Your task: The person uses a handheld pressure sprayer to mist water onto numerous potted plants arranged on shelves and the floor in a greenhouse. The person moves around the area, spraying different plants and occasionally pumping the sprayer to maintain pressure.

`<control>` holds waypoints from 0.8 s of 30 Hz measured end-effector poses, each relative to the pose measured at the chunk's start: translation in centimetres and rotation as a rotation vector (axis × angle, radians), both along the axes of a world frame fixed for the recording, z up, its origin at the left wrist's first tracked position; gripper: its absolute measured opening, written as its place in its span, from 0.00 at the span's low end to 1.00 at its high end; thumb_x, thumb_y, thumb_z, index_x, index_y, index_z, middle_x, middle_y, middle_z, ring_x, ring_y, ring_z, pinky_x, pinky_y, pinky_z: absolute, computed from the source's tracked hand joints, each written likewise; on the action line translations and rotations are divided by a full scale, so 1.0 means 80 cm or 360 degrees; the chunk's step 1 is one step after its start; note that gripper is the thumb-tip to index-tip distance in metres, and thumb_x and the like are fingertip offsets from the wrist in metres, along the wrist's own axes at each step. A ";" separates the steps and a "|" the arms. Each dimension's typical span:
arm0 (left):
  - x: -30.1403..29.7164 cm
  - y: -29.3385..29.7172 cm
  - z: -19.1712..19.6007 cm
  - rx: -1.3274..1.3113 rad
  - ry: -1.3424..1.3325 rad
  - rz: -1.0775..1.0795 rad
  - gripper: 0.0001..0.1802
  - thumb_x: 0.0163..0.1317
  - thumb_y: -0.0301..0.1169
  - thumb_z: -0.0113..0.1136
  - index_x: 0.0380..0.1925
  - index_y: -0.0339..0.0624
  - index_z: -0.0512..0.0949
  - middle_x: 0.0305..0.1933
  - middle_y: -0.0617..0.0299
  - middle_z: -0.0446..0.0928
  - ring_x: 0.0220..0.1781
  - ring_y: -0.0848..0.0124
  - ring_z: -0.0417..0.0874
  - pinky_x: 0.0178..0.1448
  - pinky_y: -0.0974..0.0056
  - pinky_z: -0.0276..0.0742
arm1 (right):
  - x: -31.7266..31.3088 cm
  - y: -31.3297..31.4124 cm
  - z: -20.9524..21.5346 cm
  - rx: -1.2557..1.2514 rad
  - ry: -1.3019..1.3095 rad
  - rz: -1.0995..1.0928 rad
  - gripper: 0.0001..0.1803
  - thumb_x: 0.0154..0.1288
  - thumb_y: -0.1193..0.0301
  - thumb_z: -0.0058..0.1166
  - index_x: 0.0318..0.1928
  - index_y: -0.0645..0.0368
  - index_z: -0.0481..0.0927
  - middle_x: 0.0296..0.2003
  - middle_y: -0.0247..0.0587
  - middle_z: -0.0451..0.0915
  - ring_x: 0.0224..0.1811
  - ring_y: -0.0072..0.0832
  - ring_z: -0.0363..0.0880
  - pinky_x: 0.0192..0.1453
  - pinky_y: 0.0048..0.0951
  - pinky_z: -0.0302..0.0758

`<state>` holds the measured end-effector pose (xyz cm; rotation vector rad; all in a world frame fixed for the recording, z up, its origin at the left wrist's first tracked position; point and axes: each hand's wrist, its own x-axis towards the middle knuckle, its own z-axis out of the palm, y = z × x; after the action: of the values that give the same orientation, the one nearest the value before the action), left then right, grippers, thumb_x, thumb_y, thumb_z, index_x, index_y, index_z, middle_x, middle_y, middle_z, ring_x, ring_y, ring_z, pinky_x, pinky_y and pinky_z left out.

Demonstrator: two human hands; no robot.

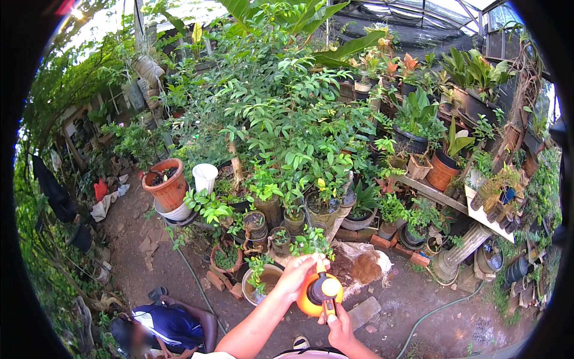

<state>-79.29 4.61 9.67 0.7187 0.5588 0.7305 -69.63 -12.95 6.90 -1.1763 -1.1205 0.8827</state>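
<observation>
A round orange pump sprayer (311, 306) with a black top is held in front of me, its nozzle pointing away toward the plants. My right hand (339, 329) is closed round its handle at the near side, thumb on top. At the far end, my left hand (296, 275) has its fingers closed at the nozzle. Just beyond the nozzle are the green leaves of a small potted plant (312, 240). A pale round basin (263, 280) with a leafy plant in it stands left of my left hand.
A person in a blue top (167, 326) crouches at lower left. A green hose (412, 335) runs over the dirt floor. A terracotta pot (166, 186) stands left, bricks (402, 249) edge the beds, and a plank shelf (433, 194) holds pots at right.
</observation>
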 end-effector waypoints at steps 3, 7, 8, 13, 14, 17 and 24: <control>-0.002 0.001 0.001 -0.0011 -0.0008 -0.0013 0.15 0.72 0.35 0.54 0.47 0.33 0.77 0.44 0.53 0.82 0.50 0.63 0.83 0.59 0.58 0.78 | -0.001 0.000 -0.002 -0.0009 0.0002 0.0002 0.21 0.73 0.58 0.41 0.41 0.67 0.73 0.29 0.43 0.79 0.31 0.29 0.78 0.38 0.31 0.74; -0.005 0.001 0.002 -0.0021 0.0009 -0.0045 0.16 0.72 0.36 0.54 0.49 0.33 0.76 0.46 0.51 0.82 0.53 0.62 0.82 0.61 0.56 0.78 | -0.001 0.002 -0.003 -0.0005 -0.0018 0.0025 0.21 0.72 0.58 0.41 0.41 0.67 0.72 0.28 0.43 0.79 0.30 0.30 0.79 0.37 0.32 0.74; -0.005 0.002 0.002 -0.0030 0.0002 -0.0052 0.16 0.72 0.36 0.54 0.49 0.33 0.76 0.47 0.51 0.82 0.53 0.62 0.82 0.62 0.56 0.78 | -0.001 0.002 -0.003 -0.0009 -0.0016 0.0030 0.21 0.72 0.58 0.41 0.41 0.67 0.72 0.28 0.44 0.79 0.30 0.30 0.79 0.37 0.32 0.74; -0.005 0.002 0.000 -0.0031 0.0008 -0.0052 0.17 0.72 0.37 0.54 0.50 0.33 0.76 0.48 0.51 0.82 0.54 0.61 0.82 0.63 0.55 0.77 | -0.001 0.004 -0.003 0.0019 -0.0048 0.0022 0.21 0.73 0.58 0.40 0.42 0.67 0.72 0.28 0.44 0.79 0.29 0.30 0.78 0.36 0.32 0.74; -0.005 0.002 -0.001 -0.0030 0.0008 -0.0045 0.17 0.72 0.37 0.54 0.50 0.33 0.76 0.48 0.51 0.82 0.54 0.61 0.82 0.63 0.55 0.77 | 0.000 0.005 -0.003 0.0024 -0.0041 0.0027 0.21 0.73 0.58 0.40 0.42 0.67 0.72 0.28 0.44 0.79 0.29 0.30 0.78 0.36 0.32 0.74; -0.004 0.003 -0.004 -0.0007 -0.0006 -0.0029 0.17 0.73 0.37 0.54 0.49 0.32 0.76 0.48 0.51 0.82 0.53 0.62 0.82 0.62 0.56 0.78 | 0.001 0.007 -0.004 0.0063 -0.0057 0.0005 0.21 0.74 0.58 0.40 0.42 0.67 0.72 0.27 0.44 0.79 0.28 0.31 0.78 0.35 0.32 0.74; -0.005 0.004 -0.013 0.0104 0.0093 0.0019 0.16 0.74 0.36 0.51 0.47 0.32 0.77 0.46 0.54 0.82 0.51 0.66 0.82 0.61 0.60 0.78 | 0.004 0.013 -0.006 0.0047 -0.0095 -0.0053 0.20 0.74 0.59 0.40 0.42 0.67 0.73 0.27 0.44 0.79 0.29 0.32 0.80 0.37 0.32 0.76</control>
<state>-79.69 4.96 8.67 0.7998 0.5947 0.7431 -69.34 -11.94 6.44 -1.2003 -1.1556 0.8075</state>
